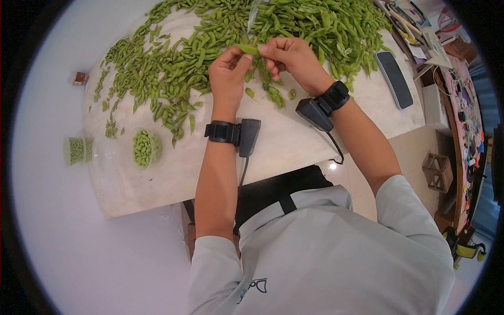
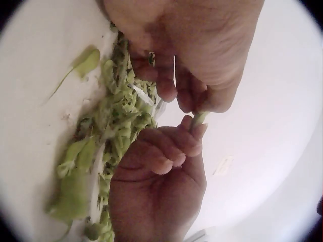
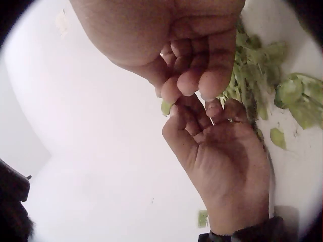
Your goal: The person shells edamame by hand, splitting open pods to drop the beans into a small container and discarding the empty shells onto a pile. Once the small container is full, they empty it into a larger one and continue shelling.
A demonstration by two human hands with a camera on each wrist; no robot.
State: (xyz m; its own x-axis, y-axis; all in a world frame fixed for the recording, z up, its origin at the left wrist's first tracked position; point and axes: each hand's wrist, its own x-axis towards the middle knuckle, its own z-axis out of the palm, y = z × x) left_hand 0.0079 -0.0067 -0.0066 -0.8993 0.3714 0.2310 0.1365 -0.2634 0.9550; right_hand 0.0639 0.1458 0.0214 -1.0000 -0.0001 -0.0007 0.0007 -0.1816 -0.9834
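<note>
A green soybean pod (image 1: 248, 49) is stretched between both hands, over the near edge of the pod pile. My left hand (image 1: 229, 76) pinches one end between thumb and fingers. At the other end, my right hand (image 1: 295, 59) grips it with thumb and forefinger, its other fingers curled below. In the left wrist view only a short piece of the pod (image 2: 201, 118) shows between the fingertips. From the right wrist, a green tip of the pod (image 3: 166, 107) peeks out beside the thumbs. Any beans inside are hidden.
Heaped soybean pods (image 1: 173, 79) cover the far part of the pale table (image 1: 194, 168). A clear cup of shelled beans (image 1: 143, 148) stands at the left, beside a clear container (image 1: 107, 152). Opened husks (image 1: 275, 97) lie below the hands. A phone (image 1: 395, 79) rests at the right edge.
</note>
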